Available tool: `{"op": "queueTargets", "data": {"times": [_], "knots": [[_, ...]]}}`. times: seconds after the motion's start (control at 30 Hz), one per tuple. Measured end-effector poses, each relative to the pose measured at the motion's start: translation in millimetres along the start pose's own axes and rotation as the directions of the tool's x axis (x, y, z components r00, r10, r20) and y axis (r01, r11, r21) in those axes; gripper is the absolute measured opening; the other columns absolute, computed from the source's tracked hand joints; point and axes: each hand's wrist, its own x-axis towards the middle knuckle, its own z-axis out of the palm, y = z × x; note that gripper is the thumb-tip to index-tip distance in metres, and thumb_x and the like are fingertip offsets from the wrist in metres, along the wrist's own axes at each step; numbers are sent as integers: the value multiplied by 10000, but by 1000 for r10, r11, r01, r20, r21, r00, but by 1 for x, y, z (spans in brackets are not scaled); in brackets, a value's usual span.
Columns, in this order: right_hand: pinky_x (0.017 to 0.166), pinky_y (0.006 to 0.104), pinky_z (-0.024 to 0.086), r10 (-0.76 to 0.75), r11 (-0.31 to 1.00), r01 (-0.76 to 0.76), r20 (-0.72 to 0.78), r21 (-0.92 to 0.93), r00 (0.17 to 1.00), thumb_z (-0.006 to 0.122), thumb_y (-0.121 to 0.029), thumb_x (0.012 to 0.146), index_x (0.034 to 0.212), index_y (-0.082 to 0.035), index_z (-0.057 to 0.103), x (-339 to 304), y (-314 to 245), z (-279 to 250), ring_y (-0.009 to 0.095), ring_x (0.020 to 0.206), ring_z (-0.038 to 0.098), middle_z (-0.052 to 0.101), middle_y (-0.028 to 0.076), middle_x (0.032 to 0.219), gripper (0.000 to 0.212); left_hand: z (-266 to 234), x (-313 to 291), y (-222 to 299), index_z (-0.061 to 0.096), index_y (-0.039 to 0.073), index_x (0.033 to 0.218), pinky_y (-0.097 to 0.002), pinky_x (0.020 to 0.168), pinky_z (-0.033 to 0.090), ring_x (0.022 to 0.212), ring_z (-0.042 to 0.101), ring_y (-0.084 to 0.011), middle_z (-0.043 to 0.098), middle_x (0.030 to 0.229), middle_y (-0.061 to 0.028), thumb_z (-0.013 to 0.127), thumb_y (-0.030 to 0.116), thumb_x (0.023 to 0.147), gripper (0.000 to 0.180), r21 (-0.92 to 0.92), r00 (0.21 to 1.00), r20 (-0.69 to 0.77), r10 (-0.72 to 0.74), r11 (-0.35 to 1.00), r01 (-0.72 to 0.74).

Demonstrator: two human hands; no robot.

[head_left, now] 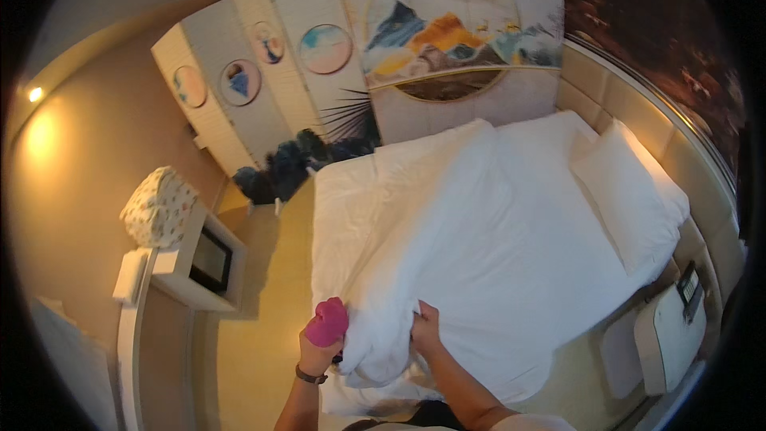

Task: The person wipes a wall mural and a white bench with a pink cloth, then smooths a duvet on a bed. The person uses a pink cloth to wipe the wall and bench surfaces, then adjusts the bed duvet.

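Observation:
A white duvet is bunched toward the near left of the bed, and its raised fold runs diagonally to the far side. My right hand is closed on the edge of this duvet. In my left hand, closed as well, is a bright pink cloth; the hand rests against the duvet's left edge, and whether it also grips the duvet I cannot tell. A dark watch is on my left wrist. Under the duvet, the bed's white sheet shows on the far right.
White pillows lean near the padded headboard. A white bedside table holding a dark device stands at right. On the left are a white cabinet and a patterned covered bundle. A folding screen stands behind the bed.

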Motion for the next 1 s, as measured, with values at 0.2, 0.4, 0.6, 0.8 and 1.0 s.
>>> {"op": "queueTargets", "data": {"times": [0.2,0.4,0.6,0.8,1.0], "knots": [[788,255,462,80,982,-11,369,-186,926,473,12,906,1209,26,568,27,77,84,120,898,562,639,28,991,318,-62,-19,-43,606,22,1010,-365,775,517,870,656,-281,665,901,-154,726,74,642,391,209,961,-253,-113,963,168],[773,360,503,572,173,199,263,-965,777,587,-220,866,1086,-19,610,13,310,-69,279,911,633,659,145,1017,299,-48,-75,-201,642,22,1054,-402,771,514,925,643,-343,671,962,-200,737,331,701,478,490,851,168,-498,791,366],[760,351,493,727,514,-612,-75,-601,683,568,-396,905,1123,-110,594,-103,258,37,195,884,626,646,77,991,360,-120,-153,-247,609,0,1177,-300,856,486,936,609,-157,669,1066,-61,766,188,750,492,-274,644,557,-524,616,738],[812,296,476,797,588,-509,342,-628,499,383,-387,1001,1273,-87,537,-177,283,234,164,971,594,613,62,1151,433,-275,-184,-289,585,22,1219,-324,881,491,980,619,-179,663,1087,-77,750,127,767,492,-638,679,603,-419,258,725],[918,310,445,853,517,-522,464,-679,241,409,-430,996,1272,-33,529,-220,382,349,154,1039,571,602,59,1174,497,-422,-208,-322,600,26,1187,-301,814,516,921,627,-145,669,1056,-54,736,124,791,430,-656,750,374,-546,416,630]]}}
